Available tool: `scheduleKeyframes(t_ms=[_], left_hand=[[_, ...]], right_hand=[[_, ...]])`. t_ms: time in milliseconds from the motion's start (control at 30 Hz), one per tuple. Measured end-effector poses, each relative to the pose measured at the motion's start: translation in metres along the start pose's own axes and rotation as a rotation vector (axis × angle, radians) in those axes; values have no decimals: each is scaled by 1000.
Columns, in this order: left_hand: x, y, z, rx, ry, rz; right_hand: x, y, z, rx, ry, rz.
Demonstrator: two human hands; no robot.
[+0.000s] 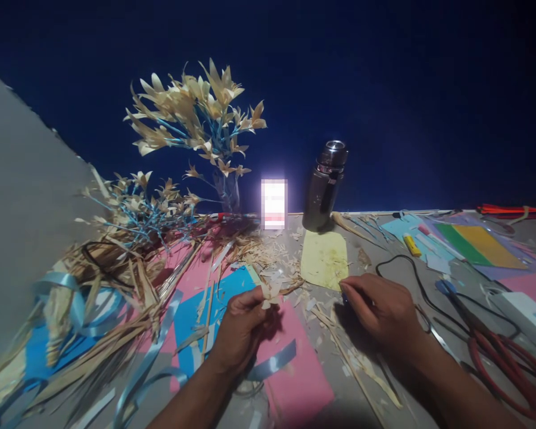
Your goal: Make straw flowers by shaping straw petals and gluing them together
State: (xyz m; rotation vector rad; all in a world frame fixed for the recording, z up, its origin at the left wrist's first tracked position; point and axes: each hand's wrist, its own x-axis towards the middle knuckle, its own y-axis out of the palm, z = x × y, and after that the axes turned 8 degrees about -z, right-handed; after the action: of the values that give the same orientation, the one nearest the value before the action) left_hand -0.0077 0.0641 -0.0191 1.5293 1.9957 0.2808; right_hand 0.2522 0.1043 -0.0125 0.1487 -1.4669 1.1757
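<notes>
My left hand (243, 328) pinches a small pale husk flower (271, 293) between thumb and fingertips, above the blue and pink sheets. To the right, my right hand (379, 307) is closed, its fingertips at the lower right corner of a yellow sheet (324, 256). Whether those fingers hold anything or only touch the sheet, I cannot tell. Yellowish smears and crumbs mark that sheet. Husk flowers on blue stems (196, 107) stand upright at the back left, and a lower spray of similar flowers (152, 202) leans beside them.
A dark flask (324, 187) stands behind the yellow sheet, beside a bright blurred rectangle (274, 204). Red-handled scissors (486, 351), a black cord (422, 286) and a white power strip (529, 316) lie right. Dried husks (111, 339) and blue ribbon (143, 357) crowd the left.
</notes>
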Motion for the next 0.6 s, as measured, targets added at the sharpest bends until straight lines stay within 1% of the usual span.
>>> scheduleKeyframes(t_ms=[133, 200, 400, 500, 600], left_hand=[[1, -3, 2, -26, -52, 95], [3, -4, 4, -25, -64, 121], [5, -5, 6, 18, -24, 65], [1, -4, 5, 52, -9, 93], [-3, -2, 5, 38, -22, 127]], right_hand=[[0, 1, 2, 22, 15, 6], [1, 1, 2, 23, 13, 9], [-3, 4, 1, 9, 22, 24], [-2, 5, 3, 18, 8, 32], [0, 4, 6, 35, -15, 33]])
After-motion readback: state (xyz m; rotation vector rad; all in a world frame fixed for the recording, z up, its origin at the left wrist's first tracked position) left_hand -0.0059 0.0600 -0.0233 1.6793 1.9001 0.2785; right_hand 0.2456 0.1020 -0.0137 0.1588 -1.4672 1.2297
